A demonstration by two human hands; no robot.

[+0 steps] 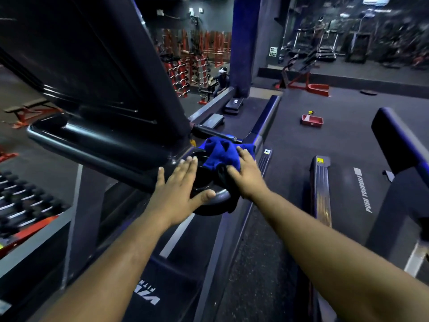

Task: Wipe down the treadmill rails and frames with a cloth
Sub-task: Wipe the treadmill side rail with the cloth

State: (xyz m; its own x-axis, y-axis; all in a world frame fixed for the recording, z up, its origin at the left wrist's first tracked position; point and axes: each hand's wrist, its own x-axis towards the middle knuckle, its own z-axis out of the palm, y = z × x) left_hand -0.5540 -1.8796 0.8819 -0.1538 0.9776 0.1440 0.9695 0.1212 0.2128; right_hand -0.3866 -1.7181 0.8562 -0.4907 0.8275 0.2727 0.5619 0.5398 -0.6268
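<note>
The cloth (221, 154) is bright blue, bunched on the glossy black treadmill rail (97, 147). The belt (185, 270) is dark grey with white lettering and a white stripe. On the dark grey floor (336, 135) sits a red tray (312, 120); the racks (197, 54) behind are red-orange.

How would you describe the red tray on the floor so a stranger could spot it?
Look right of the blue pillar, out on the dark gym floor beyond the treadmill decks. The red tray sits there alone, low and rectangular, with a small yellow item just behind it.
</note>
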